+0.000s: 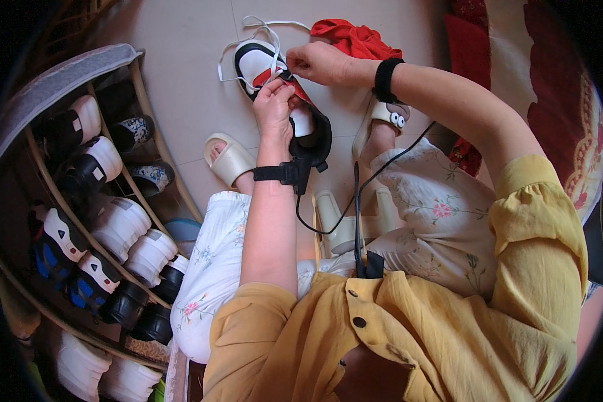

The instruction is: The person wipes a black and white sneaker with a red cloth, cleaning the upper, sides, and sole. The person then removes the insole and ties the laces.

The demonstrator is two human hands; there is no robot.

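A black, white and red sneaker (253, 59) lies on the floor between my feet, toe pointing away from me. Loose white shoelace (222, 65) loops around its toe and trails off behind my right hand. My left hand (275, 110) is closed, thumb and fingers pinching at the sneaker's eyelet edge. Just to the right and farther away, my right hand (315, 63) is curled shut at the lacing, apparently on the lace; its fingertips are partly hidden. Black bands circle both wrists, and the left one carries a small black device (295, 175) with a cable.
On the left stands a shoe rack (137, 87) packed with several pairs. A red cloth (355, 41) lies beyond my right hand. Pale slippers (231, 159) are on my feet. A low cream stool (328, 221) is between my knees, with a black cable (357, 214) crossing above it.
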